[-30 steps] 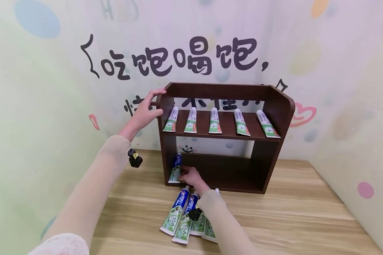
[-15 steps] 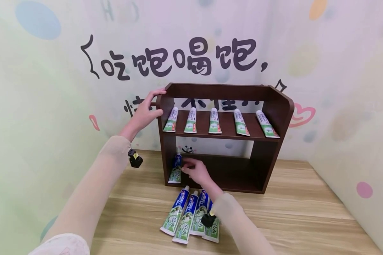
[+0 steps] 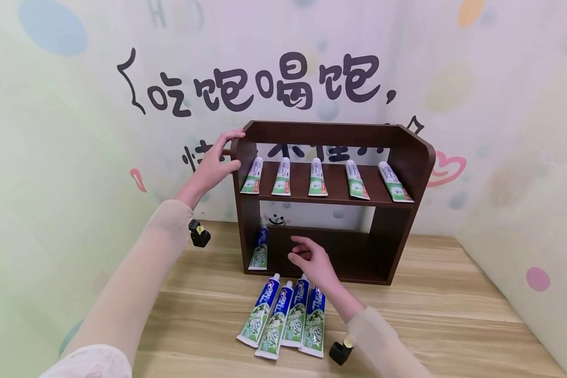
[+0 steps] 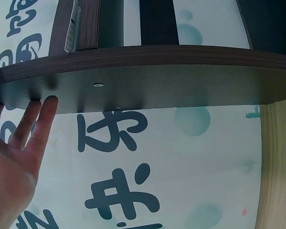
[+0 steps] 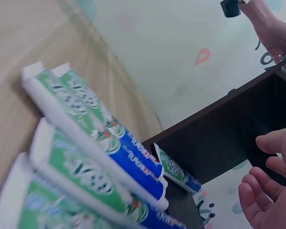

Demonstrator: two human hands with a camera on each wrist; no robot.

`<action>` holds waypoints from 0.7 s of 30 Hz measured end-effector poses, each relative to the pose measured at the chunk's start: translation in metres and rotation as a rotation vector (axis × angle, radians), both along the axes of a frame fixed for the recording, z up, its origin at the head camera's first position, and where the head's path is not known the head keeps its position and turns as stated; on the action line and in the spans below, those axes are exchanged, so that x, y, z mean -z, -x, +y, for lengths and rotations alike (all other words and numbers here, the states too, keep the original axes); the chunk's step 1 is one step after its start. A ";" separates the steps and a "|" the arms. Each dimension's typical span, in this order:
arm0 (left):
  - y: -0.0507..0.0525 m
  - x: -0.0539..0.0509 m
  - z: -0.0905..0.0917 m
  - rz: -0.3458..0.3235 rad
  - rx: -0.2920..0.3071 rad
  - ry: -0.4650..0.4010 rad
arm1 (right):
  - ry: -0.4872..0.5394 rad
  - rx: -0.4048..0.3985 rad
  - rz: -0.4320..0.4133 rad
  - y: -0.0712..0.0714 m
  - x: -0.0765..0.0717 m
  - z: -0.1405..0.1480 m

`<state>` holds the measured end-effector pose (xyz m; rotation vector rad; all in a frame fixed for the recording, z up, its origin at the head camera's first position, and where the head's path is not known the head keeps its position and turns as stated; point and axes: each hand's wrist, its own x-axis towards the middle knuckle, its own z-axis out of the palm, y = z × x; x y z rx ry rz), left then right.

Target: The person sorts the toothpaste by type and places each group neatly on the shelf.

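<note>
My left hand (image 3: 213, 167) holds the upper left side panel of a dark brown two-tier shelf (image 3: 328, 200); in the left wrist view its fingertips (image 4: 48, 102) touch the panel's outer face. My right hand (image 3: 316, 265), fingers loosely bent and holding nothing, hovers before the lower tier. A blue-and-green toothpaste tube (image 3: 260, 249) leans in that tier's left corner, cap up. Several similar toothpaste tubes (image 3: 280, 320) lie side by side on the table in front, caps toward the shelf. The right wrist view shows them close up, beside my right hand's curved fingers.
Several white-and-green toothpaste tubes (image 3: 317, 178) lean in a spaced row on the upper tier. The shelf stands on a wood-grain table (image 3: 434, 315), near a patterned wall (image 3: 331, 31) with black lettering. Another wall bounds the right side.
My right hand has let go of the tube in the lower left corner and drawn away to the right. That tube stays put. My left hand keeps its place on the shelf.
</note>
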<state>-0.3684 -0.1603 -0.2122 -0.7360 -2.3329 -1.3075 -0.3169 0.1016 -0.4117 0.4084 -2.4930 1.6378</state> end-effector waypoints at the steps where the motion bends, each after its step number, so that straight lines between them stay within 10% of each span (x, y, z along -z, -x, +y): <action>1: 0.000 0.000 0.000 -0.001 0.000 0.001 | -0.007 0.008 0.004 -0.003 0.001 0.003; 10: 0.006 -0.001 0.000 -0.010 -0.002 0.004 | -0.075 0.090 0.015 -0.023 0.019 0.032; 21: 0.036 0.015 -0.010 0.004 -0.016 0.001 | -0.141 0.108 -0.047 -0.042 0.033 0.052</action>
